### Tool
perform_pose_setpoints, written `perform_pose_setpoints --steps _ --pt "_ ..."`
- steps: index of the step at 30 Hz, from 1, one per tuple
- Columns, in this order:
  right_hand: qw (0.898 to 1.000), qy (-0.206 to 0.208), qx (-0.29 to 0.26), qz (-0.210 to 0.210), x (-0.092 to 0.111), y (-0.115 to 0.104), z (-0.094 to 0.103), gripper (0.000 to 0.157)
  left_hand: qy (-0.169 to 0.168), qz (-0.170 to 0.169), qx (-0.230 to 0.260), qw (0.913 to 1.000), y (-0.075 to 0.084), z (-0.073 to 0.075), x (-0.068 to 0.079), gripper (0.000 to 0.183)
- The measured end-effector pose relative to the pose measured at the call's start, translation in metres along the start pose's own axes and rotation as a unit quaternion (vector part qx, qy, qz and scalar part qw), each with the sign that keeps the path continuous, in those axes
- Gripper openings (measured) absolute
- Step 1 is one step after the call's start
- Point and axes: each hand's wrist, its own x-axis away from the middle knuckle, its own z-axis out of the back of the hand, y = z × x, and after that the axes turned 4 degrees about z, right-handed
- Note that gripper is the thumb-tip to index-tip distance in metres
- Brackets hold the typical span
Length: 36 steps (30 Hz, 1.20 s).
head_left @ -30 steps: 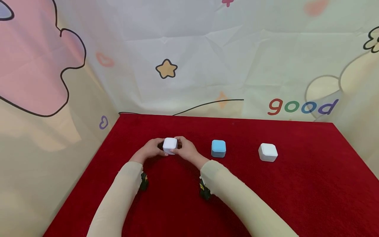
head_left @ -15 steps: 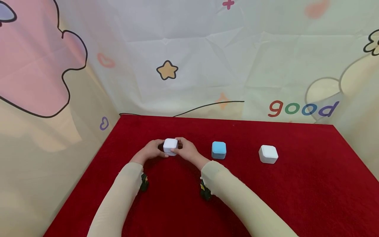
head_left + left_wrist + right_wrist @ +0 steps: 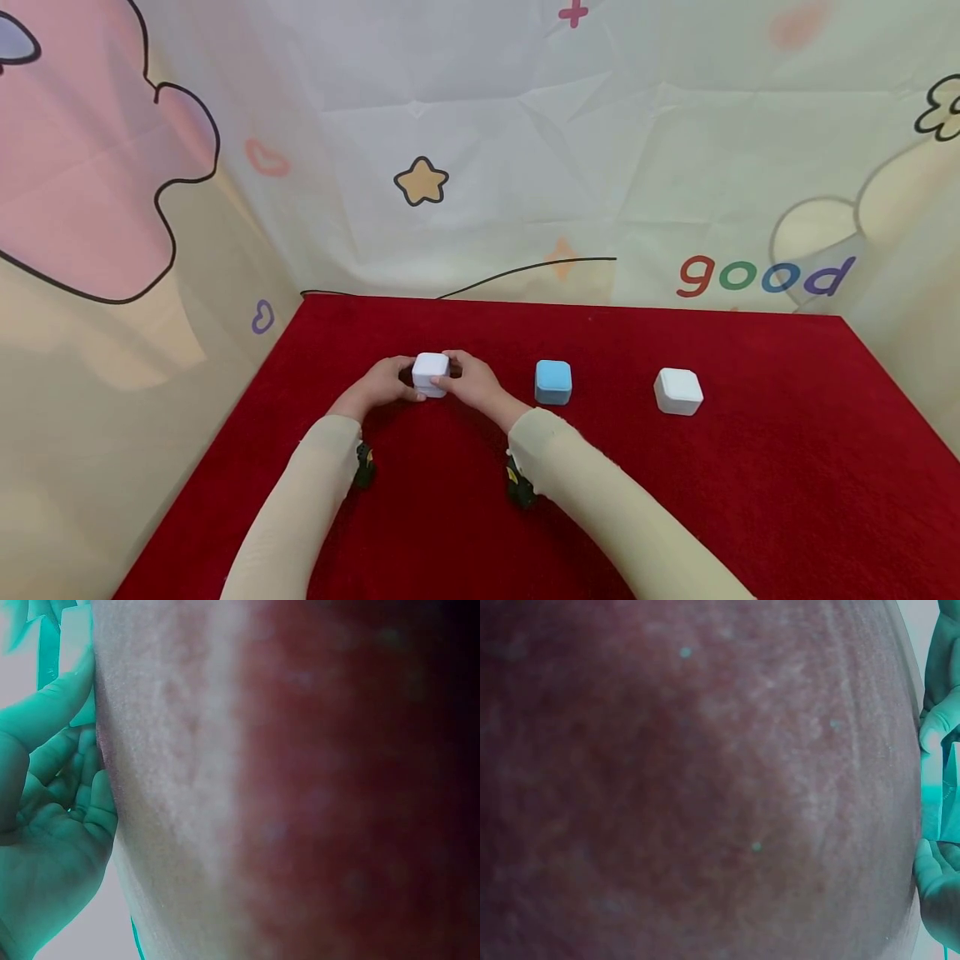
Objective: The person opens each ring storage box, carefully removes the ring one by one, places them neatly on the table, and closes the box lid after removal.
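A small white lidded box [image 3: 431, 367], rounded like a ring box, stands at the left of the red cloth, between both hands. My left hand [image 3: 381, 381] grips it from the left, thumb at the lower front. From the right, my right hand [image 3: 474, 382] pinches its upper part, thumb on the front. A seam crosses the box's front. In the right wrist view the box [image 3: 931, 795] shows a wedge-shaped gap between two parts. The left wrist view catches the box [image 3: 81, 705] only at its edge; blurred skin fills most of both wrist views.
A light blue box [image 3: 553, 382] of the same shape sits right of the hands. Farther right stands another white box [image 3: 678, 391]. Red cloth [image 3: 787, 467] covers the table, and a printed curtain [image 3: 510, 183] hangs behind and along the sides.
Both hands stay on the white box in nearly the same pose. The seam on its front shows more clearly now. The other boxes stay put; the view shifts slightly.
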Motion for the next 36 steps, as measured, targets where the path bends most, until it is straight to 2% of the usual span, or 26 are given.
perform_pose_setpoints --steps 10,18,23,36 --pt "1.000 -0.006 0.000 -0.007 -0.0005 -0.0008 -0.0001 0.058 -0.003 0.010 0.005 0.9999 -0.0021 -0.0011 0.0013 0.067" --pt "1.000 -0.007 -0.008 -0.018 -0.0023 -0.0036 0.0026 0.057 -0.007 -0.014 0.010 0.9998 -0.0014 0.0034 0.0050 0.059" --pt "1.000 -0.006 -0.013 -0.021 -0.0024 -0.0053 0.0049 0.055 -0.004 0.004 0.025 0.9997 0.0025 0.0034 0.0061 0.056" --pt "0.998 -0.011 -0.044 -0.035 -0.0044 -0.0072 0.0033 0.054 0.005 0.017 0.022 0.9996 0.0030 0.0029 0.0063 0.056"
